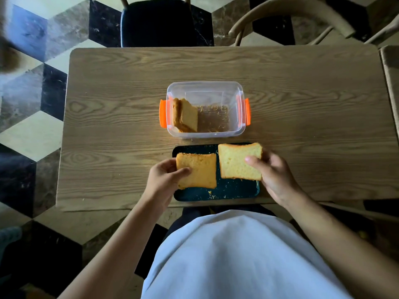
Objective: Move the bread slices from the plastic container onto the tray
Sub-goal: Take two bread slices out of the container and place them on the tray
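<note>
A clear plastic container [216,87] with orange side clips stands mid-table. Inside it, bread slices [185,115] lean upright against its left wall, with crumbs on the floor beside them. Just in front lies a dark tray [228,190] at the table's near edge. My left hand [164,180] grips a yellow bread slice [198,171] by its left edge over the tray's left half. My right hand [274,175] holds a second slice [235,162] by its right edge over the tray's right half. Whether either slice rests on the tray I cannot tell.
The wooden table [129,126] reaches well left and right of the container. A dark-cushioned chair [159,22] stands beyond the far edge, a curved wooden chair [291,16] at the far right. Another tabletop edge [390,72] shows on the right. Crumbs speckle the tray.
</note>
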The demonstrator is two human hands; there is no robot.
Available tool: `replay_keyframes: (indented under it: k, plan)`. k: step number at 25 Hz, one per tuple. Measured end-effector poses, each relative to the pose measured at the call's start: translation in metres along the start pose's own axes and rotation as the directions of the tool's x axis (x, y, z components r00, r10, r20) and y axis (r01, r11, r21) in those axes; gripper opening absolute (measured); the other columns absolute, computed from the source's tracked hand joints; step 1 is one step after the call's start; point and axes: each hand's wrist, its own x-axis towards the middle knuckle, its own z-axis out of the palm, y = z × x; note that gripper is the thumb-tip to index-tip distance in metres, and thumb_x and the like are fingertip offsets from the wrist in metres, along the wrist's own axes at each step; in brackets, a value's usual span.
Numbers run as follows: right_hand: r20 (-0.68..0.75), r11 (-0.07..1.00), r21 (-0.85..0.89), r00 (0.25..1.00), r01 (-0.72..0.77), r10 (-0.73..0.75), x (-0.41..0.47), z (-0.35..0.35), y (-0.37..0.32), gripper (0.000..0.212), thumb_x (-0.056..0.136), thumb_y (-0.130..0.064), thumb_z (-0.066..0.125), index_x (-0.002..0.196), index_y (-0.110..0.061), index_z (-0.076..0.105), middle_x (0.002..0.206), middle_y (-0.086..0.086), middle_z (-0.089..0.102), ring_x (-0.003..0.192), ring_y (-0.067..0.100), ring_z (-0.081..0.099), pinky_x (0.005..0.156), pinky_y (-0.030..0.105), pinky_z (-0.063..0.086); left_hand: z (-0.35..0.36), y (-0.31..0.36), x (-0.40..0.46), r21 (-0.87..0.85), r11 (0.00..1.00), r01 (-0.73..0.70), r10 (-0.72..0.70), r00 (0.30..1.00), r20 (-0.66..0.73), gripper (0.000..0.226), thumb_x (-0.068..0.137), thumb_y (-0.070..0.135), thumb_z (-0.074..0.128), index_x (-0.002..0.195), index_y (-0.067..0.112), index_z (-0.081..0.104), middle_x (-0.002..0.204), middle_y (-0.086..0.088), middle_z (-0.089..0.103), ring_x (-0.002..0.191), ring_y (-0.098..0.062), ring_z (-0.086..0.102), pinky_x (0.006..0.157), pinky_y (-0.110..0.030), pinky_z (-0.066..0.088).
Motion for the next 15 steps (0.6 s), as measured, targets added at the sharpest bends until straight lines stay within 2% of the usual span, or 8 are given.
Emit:
replay_keyframes:
  k: [3, 6, 10, 15]
  plan:
    - [-0.066, 0.988, -0.097, 0.992, -0.117, 0.111, 0.015, 0.002, 0.023, 0.021, 0.088, -0.010, 0.069, 0.109, -0.009, 0.067, 0.105, 0.006, 0.072, 0.100, 0.020, 0.065, 0.095, 0.037, 0.050, 0.005, -0.020, 0.024, 0.076, 0.993, 0.086, -0.080, 0.994, -0.075, 0.019, 0.074, -0.004, 0.079, 0.090, 0.006, 0.075, 0.089, -0.014, 0.078, 0.089, -0.036, 0.074, 0.086, -0.052, 0.059]
    - [-0.162, 0.962, -0.134, 0.963, -0.236, 0.214, 0.041, 0.000, 0.037, 0.032, 0.086, -0.019, 0.073, 0.116, -0.011, 0.065, 0.111, 0.006, 0.072, 0.107, 0.021, 0.065, 0.100, 0.041, 0.048, 0.014, -0.025, 0.046, 0.141, 0.983, 0.118, -0.095, 0.982, -0.161, 0.021, 0.071, 0.001, 0.080, 0.089, 0.009, 0.074, 0.085, -0.012, 0.077, 0.088, -0.035, 0.073, 0.084, -0.053, 0.061]
    - [-0.206, 0.943, -0.103, 0.935, -0.315, 0.290, 0.068, -0.002, 0.045, 0.037, 0.085, -0.021, 0.074, 0.119, -0.011, 0.064, 0.110, 0.007, 0.072, 0.105, 0.024, 0.067, 0.097, 0.046, 0.052, 0.020, -0.022, 0.065, 0.209, 0.974, 0.084, -0.040, 0.978, -0.205, 0.018, 0.072, 0.002, 0.078, 0.084, 0.013, 0.072, 0.084, -0.010, 0.074, 0.082, -0.030, 0.070, 0.083, -0.051, 0.060]
    - [-0.208, 0.928, -0.114, 0.922, -0.356, 0.328, 0.076, -0.002, 0.051, 0.017, 0.087, -0.021, 0.071, 0.102, -0.018, 0.064, 0.110, 0.009, 0.071, 0.097, 0.021, 0.067, 0.085, 0.038, 0.055, 0.025, -0.026, 0.070, 0.281, 0.956, 0.082, -0.022, 0.977, -0.210, 0.016, 0.077, 0.001, 0.076, 0.087, 0.012, 0.071, 0.087, -0.009, 0.073, 0.086, -0.029, 0.070, 0.078, -0.043, 0.059]
